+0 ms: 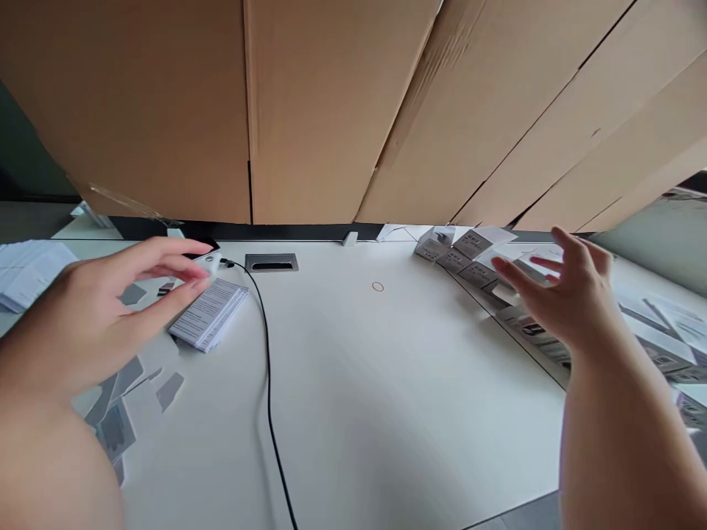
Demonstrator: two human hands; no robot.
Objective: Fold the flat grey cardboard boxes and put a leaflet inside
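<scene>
We see two bare hands reaching forward over a smooth white surface (409, 383), well apart from each other. Our left hand (91, 309) is half curled, its thumb and fingertips coming together at a small black-and-white device (213, 260) with a round button; we cannot tell whether they grip it, touch it or merely pass in front of it. From that device a thin black cable (268, 368) runs between our hands toward us. Just beyond the left thumb, to its right, lies a neat stack of white printed leaflets (213, 313), while flat grey and white paper pieces (170, 390) lie scattered below that hand and a larger pile of white folded papers (33, 272) sits to its left. Our right hand (579, 298) is open and holds nothing, fingers spread over small white printed cardboard boxes (479, 274), which run in a row from beyond its fingertips back beneath it; we cannot make out any contact. Between our hands lie a thin tan ring (378, 291) and, nearer the left one, a grey rectangular slotted plate (272, 258). Ahead of both hands stand large brown cardboard cartons (331, 110).
</scene>
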